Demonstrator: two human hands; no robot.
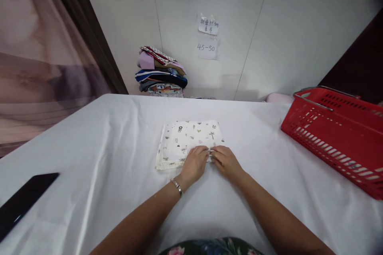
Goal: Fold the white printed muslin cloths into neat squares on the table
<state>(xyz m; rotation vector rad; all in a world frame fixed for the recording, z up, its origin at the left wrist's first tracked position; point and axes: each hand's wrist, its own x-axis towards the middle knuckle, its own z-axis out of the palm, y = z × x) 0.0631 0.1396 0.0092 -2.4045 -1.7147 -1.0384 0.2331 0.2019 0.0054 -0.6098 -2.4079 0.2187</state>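
A cream-white cloth (185, 139) printed with small plants and animals lies folded in a rectangle on the white-covered table. At its near edge, right of the middle, my left hand (195, 164) is closed with the fingertips on the fabric. My right hand (226, 162) pinches the same edge close beside it, so the two sets of fingertips almost meet. Several layers show along the cloth's near left side. The bit of fabric between my fingers is partly hidden. A silver bracelet (177, 187) circles my left wrist.
A red plastic basket (338, 135) with metal handles stands at the right. On the left lies a black phone (26, 199). Behind the table's far edge (227, 101) rises a stack of folded fabrics (161, 72). Paper notes (208, 36) hang on the wall; a curtain (44, 59) hangs left.
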